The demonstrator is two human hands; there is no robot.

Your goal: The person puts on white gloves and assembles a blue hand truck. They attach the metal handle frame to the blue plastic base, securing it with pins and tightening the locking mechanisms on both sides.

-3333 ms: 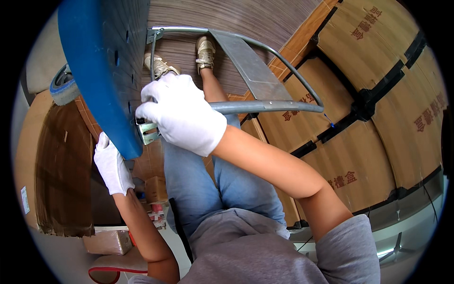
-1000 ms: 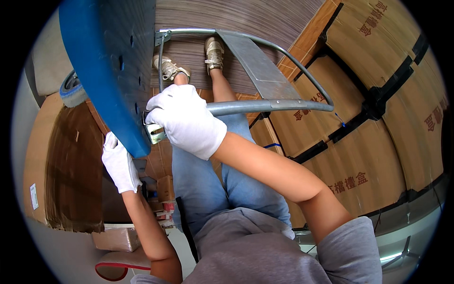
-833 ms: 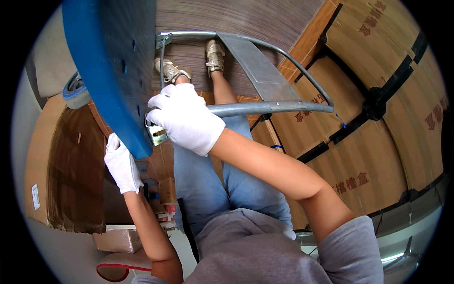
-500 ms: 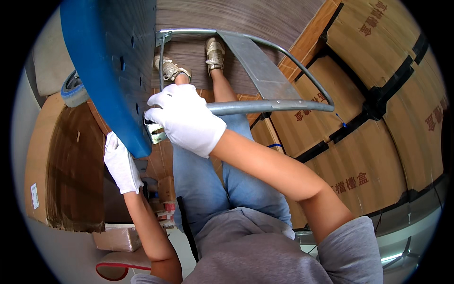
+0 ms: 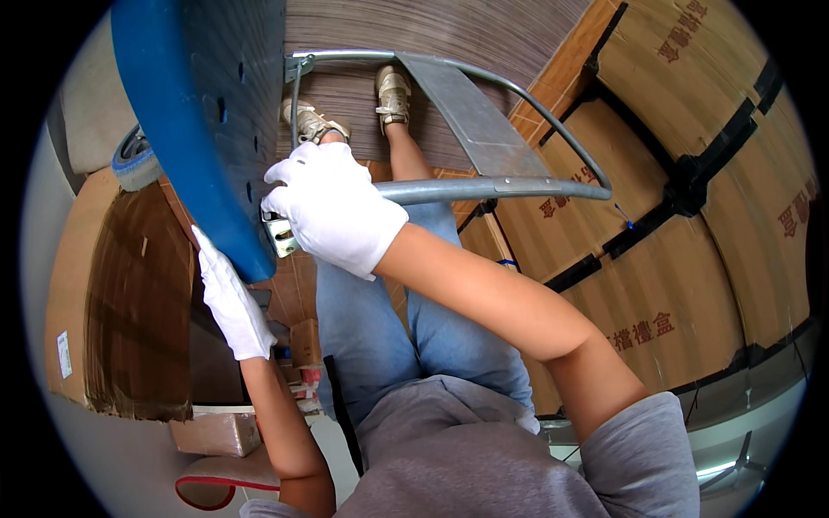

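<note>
A blue plastic chair seat (image 5: 203, 112) with small holes stands on edge at the upper left. A grey metal tube frame (image 5: 484, 186) with a flat plate runs from it to the right. My right hand (image 5: 332, 207), in a white glove, is closed around the frame tube where it meets the seat, beside a small metal bracket (image 5: 278, 235). My left hand (image 5: 229, 298), also white-gloved, presses flat with fingers extended against the seat's lower edge. My legs in blue jeans and two beige shoes (image 5: 393, 86) show below the frame.
Large strapped cardboard boxes (image 5: 691, 233) fill the right side. A brown box wrapped in film (image 5: 129, 302) lies at the left, with a roll of tape (image 5: 134, 160) above it. Small boxes (image 5: 211, 432) and a red-rimmed object (image 5: 216, 483) sit near the bottom left. The floor is striped wood.
The blue seat has shifted slightly and my left hand has slid a little up along its lower edge. My right hand keeps its grip on the frame tube.
</note>
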